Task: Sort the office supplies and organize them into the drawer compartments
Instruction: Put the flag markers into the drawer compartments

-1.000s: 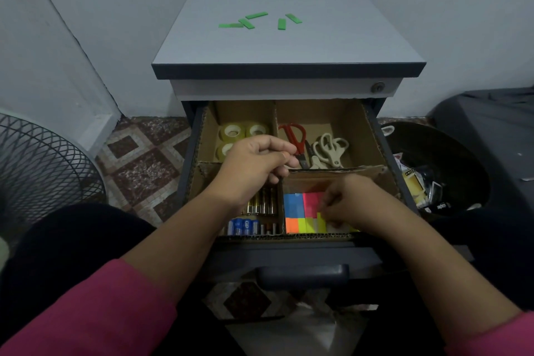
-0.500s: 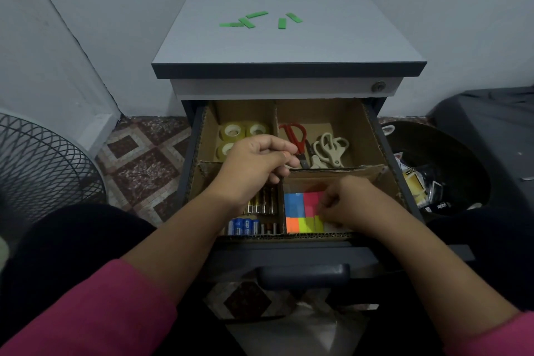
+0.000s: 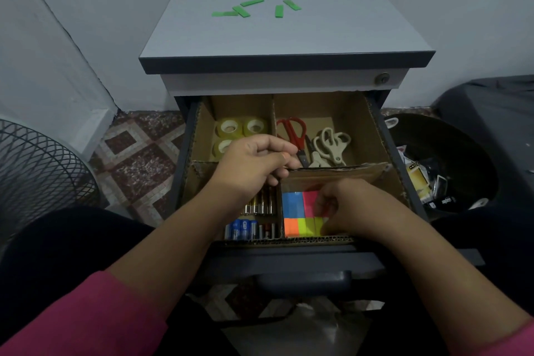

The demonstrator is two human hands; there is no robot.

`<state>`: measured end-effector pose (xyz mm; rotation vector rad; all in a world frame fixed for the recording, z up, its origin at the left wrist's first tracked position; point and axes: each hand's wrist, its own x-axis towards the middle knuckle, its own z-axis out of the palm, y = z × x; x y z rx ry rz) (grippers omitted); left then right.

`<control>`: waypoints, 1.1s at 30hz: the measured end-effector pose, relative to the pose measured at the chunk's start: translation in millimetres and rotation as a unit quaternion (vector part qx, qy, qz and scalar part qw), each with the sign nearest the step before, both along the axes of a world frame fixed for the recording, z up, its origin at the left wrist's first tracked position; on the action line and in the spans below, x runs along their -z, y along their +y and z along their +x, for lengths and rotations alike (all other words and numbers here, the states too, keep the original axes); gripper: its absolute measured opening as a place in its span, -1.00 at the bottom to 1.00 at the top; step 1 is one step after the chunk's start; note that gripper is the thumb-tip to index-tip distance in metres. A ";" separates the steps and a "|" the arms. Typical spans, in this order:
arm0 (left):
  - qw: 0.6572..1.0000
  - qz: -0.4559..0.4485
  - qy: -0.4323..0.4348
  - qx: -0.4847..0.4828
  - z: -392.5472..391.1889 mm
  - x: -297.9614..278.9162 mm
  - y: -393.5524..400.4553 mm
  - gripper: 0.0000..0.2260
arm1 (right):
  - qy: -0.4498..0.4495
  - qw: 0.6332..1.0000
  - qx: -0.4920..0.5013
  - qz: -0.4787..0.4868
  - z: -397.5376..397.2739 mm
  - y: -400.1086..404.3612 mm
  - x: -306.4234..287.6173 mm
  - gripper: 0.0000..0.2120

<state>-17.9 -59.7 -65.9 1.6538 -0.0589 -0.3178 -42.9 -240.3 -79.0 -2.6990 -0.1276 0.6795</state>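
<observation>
The drawer is open, and cardboard dividers split it into compartments. Tape rolls lie at the back left. Red scissors and beige scissors are at the back right. Batteries fill the front left. Coloured sticky notes lie at the front right. My left hand hovers over the middle, its fingers curled round the divider's edge. My right hand is in the front right compartment, its fingers curled on the pink and yellow notes and hiding part of them.
Several green strips lie on the grey cabinet top. A wire basket stands on the tiled floor at the left. A black bin with packaging in it sits close to the drawer's right side.
My right hand has shifted slightly over the sticky notes and covers a little more of the yellow ones. My left hand has stayed where it was.
</observation>
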 end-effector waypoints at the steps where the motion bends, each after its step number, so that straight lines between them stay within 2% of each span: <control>1: 1.000 0.000 0.000 0.001 0.2 0.0 0.1 -0.84 | 0.001 1.000 0.000 -0.002 0.5 0.0 0.6 -0.78; 19: 1.000 -0.009 -0.007 0.016 2.9 1.4 2.1 -0.84 | 0.012 1.000 0.005 -0.008 2.3 1.1 1.5 -0.78; 22: 1.000 -0.010 -0.006 0.015 2.5 1.1 2.6 -0.86 | 0.013 1.000 0.018 -0.012 2.3 -1.9 -3.0 -0.84; 27: 1.000 -0.011 -0.004 0.015 2.4 1.0 2.7 -0.86 | -0.104 0.982 0.089 -0.131 4.9 -23.4 -3.4 -0.89; 30: 1.000 -0.012 -0.004 0.017 2.2 1.2 1.6 -0.85 | -0.090 0.978 0.095 -0.160 2.4 -22.1 3.4 -0.93; 33: 1.000 -0.012 -0.005 0.017 2.3 1.3 2.0 -0.85 | -0.066 0.981 0.096 -0.152 4.5 -18.2 7.1 -0.80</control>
